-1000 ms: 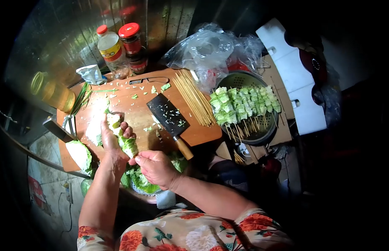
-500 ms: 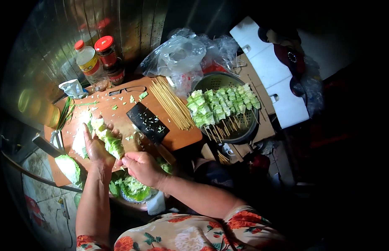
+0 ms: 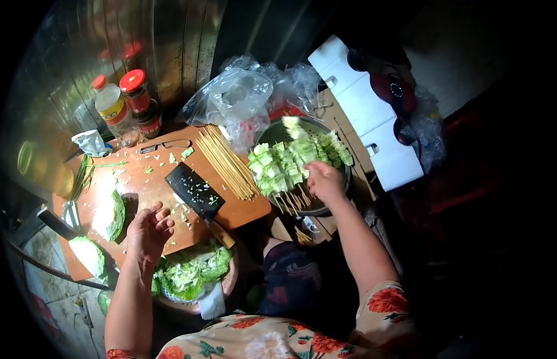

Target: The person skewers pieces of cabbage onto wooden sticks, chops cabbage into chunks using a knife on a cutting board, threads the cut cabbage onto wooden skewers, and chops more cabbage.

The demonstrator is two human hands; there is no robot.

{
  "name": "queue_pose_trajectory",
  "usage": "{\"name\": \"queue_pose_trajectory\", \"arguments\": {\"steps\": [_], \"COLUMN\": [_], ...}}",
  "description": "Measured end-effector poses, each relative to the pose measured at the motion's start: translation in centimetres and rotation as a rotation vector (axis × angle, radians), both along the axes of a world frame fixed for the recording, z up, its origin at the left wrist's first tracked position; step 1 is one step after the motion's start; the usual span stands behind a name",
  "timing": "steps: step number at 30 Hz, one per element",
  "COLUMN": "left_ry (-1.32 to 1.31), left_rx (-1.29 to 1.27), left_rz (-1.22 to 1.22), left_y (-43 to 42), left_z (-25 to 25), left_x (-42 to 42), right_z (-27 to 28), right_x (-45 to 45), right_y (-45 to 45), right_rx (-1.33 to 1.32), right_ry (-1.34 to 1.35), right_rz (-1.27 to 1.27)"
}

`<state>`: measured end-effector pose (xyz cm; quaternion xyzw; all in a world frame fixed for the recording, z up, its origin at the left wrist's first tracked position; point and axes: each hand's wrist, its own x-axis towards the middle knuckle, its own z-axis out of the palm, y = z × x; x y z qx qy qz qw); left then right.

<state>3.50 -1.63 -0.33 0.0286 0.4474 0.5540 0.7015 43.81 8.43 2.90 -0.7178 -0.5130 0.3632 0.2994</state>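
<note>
My right hand [image 3: 326, 182] pinches the lower end of a cabbage skewer [image 3: 296, 130], held above the other skewers. Several finished cabbage skewers [image 3: 269, 167] lie side by side across a dark colander [image 3: 315, 127], bare stick ends toward me. Over the near edge of the orange cutting board [image 3: 143, 173], my left hand [image 3: 149, 232] is empty, its fingers loosely curled and apart. A cut cabbage wedge [image 3: 111, 215] lies just left of it. The cleaver [image 3: 193, 186], flecked with cabbage bits, rests on the board beside a bundle of bamboo sticks [image 3: 227, 164].
A bowl of cabbage leaves [image 3: 194, 272] stands below the board. Another cabbage piece [image 3: 88, 256] sits at its left edge. A bottle [image 3: 115, 110] and red-lidded jar [image 3: 134, 93] stand behind. Plastic bags [image 3: 233, 90] and a white foam panel [image 3: 371, 113] are beyond the colander.
My right hand has carried the cabbage skewer from beside my left hand to above the colander. The left hand has let go of it and its fingers have curled.
</note>
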Motion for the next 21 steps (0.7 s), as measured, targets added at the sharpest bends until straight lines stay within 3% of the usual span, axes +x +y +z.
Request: {"name": "queue_pose_trajectory", "arguments": {"steps": [2,4,6,12,21], "left_ry": [0.054,0.058,0.070,0.088,0.088], "left_rx": [-0.036,-0.037,-0.045,-0.061,-0.075], "left_rz": [-0.032,-0.046,-0.073,-0.073,-0.097], "left_y": [-0.1,-0.1,0.2,0.8,0.5], "left_z": [0.3,0.2,0.2,0.1,0.4], "left_x": [0.3,0.7,0.9,1.6,2.1], "right_z": [-2.3,-6.4,-5.5,-7.1,-7.9], "right_x": [4.8,10.6,11.5,13.4,13.5], "right_y": [0.6,2.2,2.5,4.5,5.2], "right_rx": [0.021,0.063,0.045,-0.045,-0.137], "right_ry": [-0.027,-0.435,-0.666,-0.813,-0.745], "right_rz": [-0.075,-0.059,-0.089,-0.111,-0.213]}}
